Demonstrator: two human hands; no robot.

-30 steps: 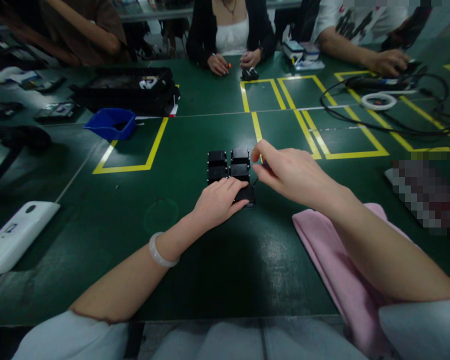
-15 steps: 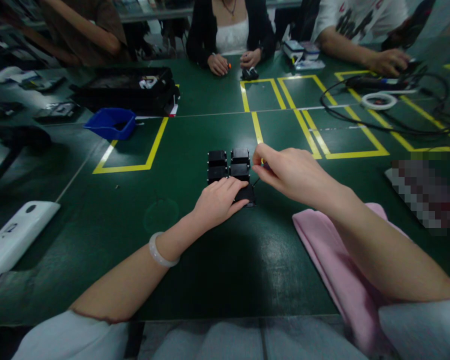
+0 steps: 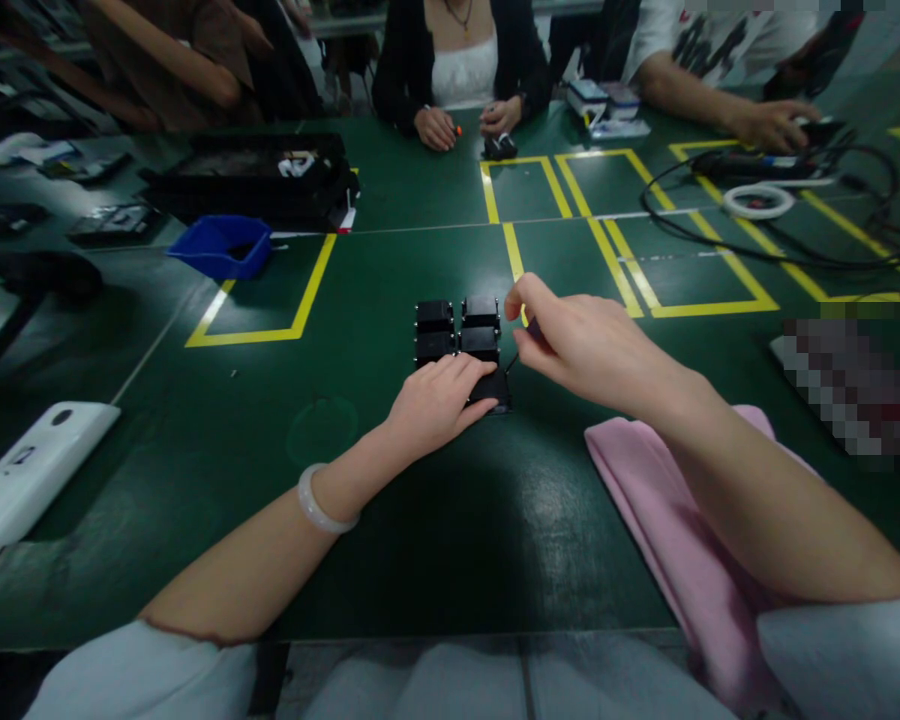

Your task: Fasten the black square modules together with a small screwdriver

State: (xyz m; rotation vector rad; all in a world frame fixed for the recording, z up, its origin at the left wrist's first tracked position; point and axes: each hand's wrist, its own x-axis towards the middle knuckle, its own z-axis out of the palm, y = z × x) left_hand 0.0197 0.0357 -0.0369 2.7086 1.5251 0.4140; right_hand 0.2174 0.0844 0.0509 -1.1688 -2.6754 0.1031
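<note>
Several small black box-shaped parts with shiny metal studs along their sides stand in two columns at mid-table. My left hand lies over the nearest ones, its fingers across the top and the thumb along the near side of a black block, steadying it on the table. The hand hides part of this block and its neighbours. In my right hand a thin dark screwdriver is pinched at its handle. Its slim shaft slants down to the block's right side; the exact contact at the tip is too small to make out.
A pink cloth lies beneath my right forearm. To the left are a white device, a blue bin and stacked black trays. Black cables and a white coil lie at right. Three people sit across the table.
The fingers of my right hand have shifted and opened slightly around the screwdriver handle, showing more of it. My left hand and the black parts have stayed in place.
</note>
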